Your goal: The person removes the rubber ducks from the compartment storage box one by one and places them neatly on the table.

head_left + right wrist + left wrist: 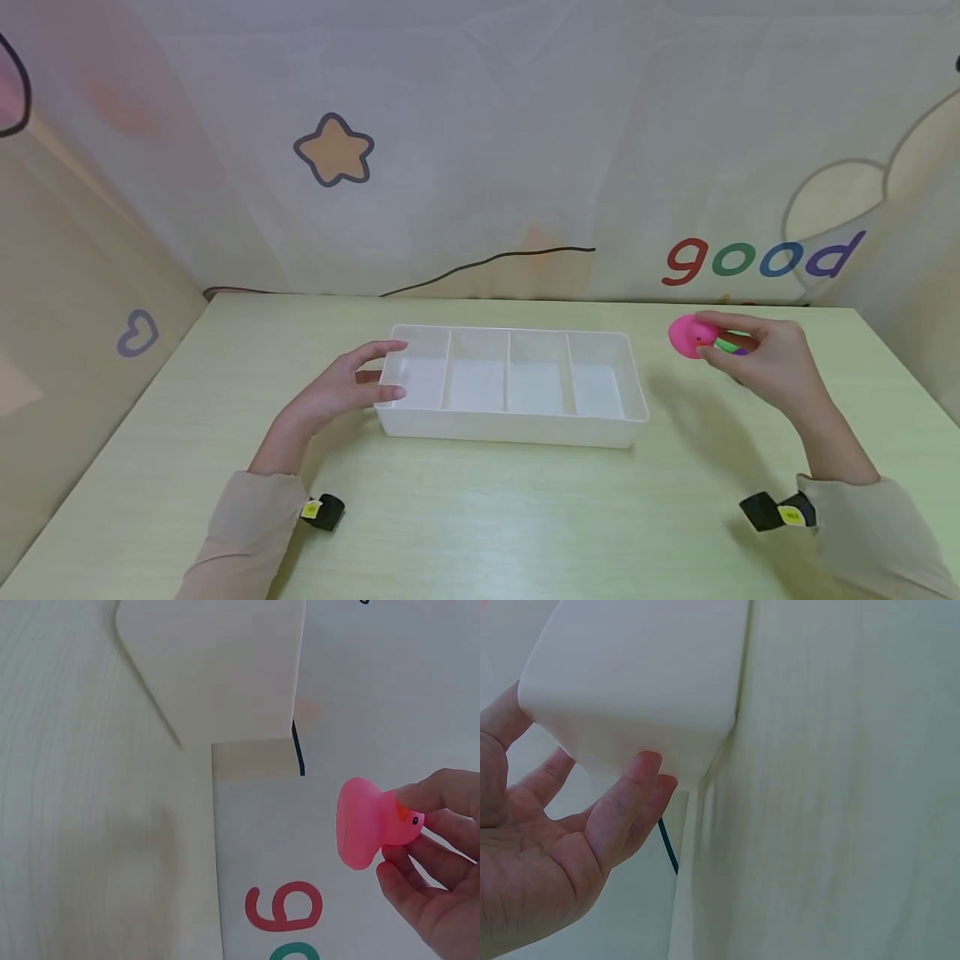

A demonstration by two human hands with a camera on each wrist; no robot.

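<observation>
A white tray (510,427) with several compartments side by side lies in the middle of the table. My left hand (348,379) grips its left end, two fingertips over the rim and other fingers against the end wall. The left wrist view shows these fingers (626,802) bent against the tray's end wall (645,742). Off the tray's right end, my right hand (772,358) pinches a pink rubber duck (686,336) by its head. In the right wrist view the duck (360,825) is tipped sideways, its flat base facing the tray.
Small green and purple patches (727,343) show behind my right fingers, mostly hidden. A printed cloth (480,150) with a star and the word "good" hangs along the table's back edge. More cloth (82,333) borders the left side.
</observation>
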